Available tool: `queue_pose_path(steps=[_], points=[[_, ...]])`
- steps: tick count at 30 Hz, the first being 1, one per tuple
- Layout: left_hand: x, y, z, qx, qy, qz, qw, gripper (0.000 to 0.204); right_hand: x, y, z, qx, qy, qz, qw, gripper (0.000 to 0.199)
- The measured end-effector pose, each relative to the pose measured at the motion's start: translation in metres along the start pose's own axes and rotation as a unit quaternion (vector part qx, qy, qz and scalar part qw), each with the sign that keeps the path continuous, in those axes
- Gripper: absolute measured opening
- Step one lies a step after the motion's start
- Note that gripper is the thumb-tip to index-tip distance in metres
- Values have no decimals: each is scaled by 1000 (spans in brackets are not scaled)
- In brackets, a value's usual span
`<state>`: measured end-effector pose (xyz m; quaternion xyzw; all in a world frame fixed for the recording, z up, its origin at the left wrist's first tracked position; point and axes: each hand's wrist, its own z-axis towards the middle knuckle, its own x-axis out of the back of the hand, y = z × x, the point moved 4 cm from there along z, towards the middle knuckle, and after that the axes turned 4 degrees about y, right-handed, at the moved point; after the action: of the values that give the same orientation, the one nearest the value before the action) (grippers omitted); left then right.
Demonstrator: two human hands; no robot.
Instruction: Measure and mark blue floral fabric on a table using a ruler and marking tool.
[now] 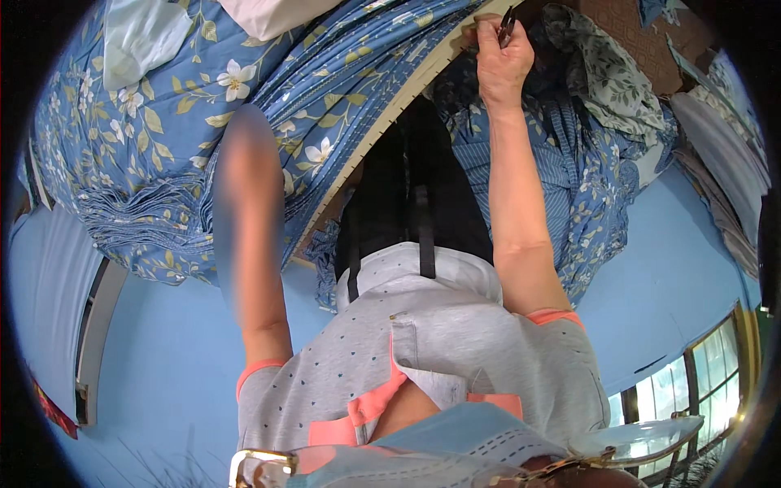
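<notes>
Blue floral fabric [163, 150] lies heaped and gathered in many folds across the table at the upper left. My left hand [250, 167] rests over this fabric, but a blur covers its fingers, so I cannot tell whether it grips a fold. At the top, my right hand [503, 71] is closed around a small black pointed tool [508, 27], whose exact kind I cannot make out. That hand is at the far end of the table's cream edge [376, 134], which carries short dark marks along its length.
More blue floral and striped cloth [569, 203] hangs in a pile at my right. Beyond it lies a grey leaf-patterned cloth [618, 89]. Pale blue cloth [142, 41] and a pinkish piece [272, 15] lie on the fabric. A barred window [691, 386] shows at the lower right.
</notes>
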<state>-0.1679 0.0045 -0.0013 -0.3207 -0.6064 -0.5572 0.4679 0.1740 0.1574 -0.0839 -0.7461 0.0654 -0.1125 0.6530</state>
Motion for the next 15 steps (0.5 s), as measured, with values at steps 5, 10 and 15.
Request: queue_pose_path(steps=[5, 10, 15], points=[[-3, -2, 1, -12, 1, -15, 1000, 11, -2, 16, 6, -155, 26, 252, 955, 10], [-3, -4, -1, -2, 2, -19, 1000, 11, 20, 11, -5, -135, -7, 191, 972, 13], [-2, -3, 1, 0, 1, -21, 1000, 11, 77, 19, -18, -123, 5, 15, 992, 16]])
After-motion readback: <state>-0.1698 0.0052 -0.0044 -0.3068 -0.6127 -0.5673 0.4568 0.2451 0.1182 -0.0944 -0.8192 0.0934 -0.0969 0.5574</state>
